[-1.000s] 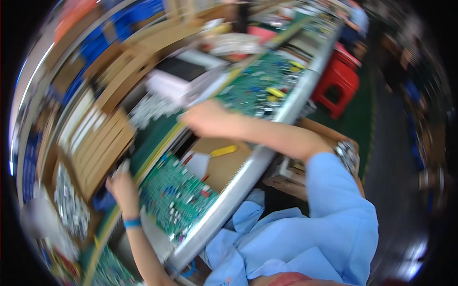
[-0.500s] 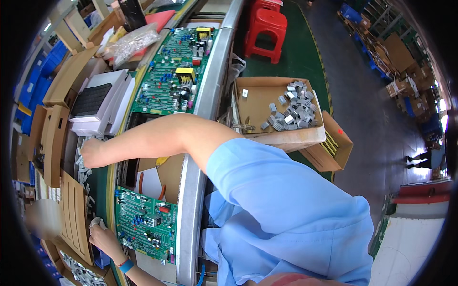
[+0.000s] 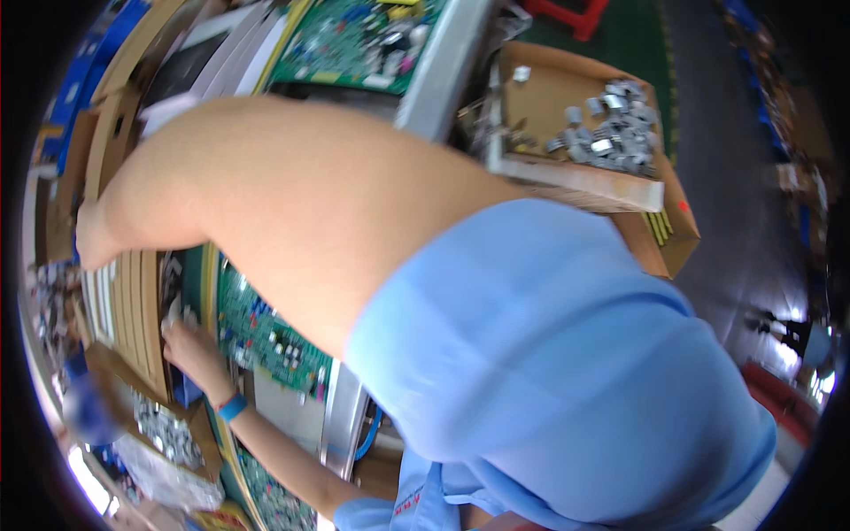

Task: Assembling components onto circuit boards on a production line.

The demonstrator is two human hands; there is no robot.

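Observation:
My left hand [image 3: 191, 354], with a blue band at the wrist, is beside the stacked cardboard strips [image 3: 140, 319]. Its fingers are bent together at a small whitish piece [image 3: 176, 311] whose kind I cannot make out. My right arm stretches across the conveyor, and my right hand [image 3: 94, 237] is over the upper end of those strips. Motion blur and the hand itself hide its fingers. A green circuit board [image 3: 274, 341] lies on the line, partly covered by my right arm.
Another green circuit board [image 3: 359, 44] lies further up the line, beside a metal rail [image 3: 447, 75]. A cardboard box [image 3: 540, 80] on the right holds grey metal blocks [image 3: 611, 133]. An open carton [image 3: 208, 438] with metal parts stands at lower left.
My right hand has left the small grey parts along the line and moved further left over the cardboard. The view has shifted and blurred; my left hand stays beside the strips.

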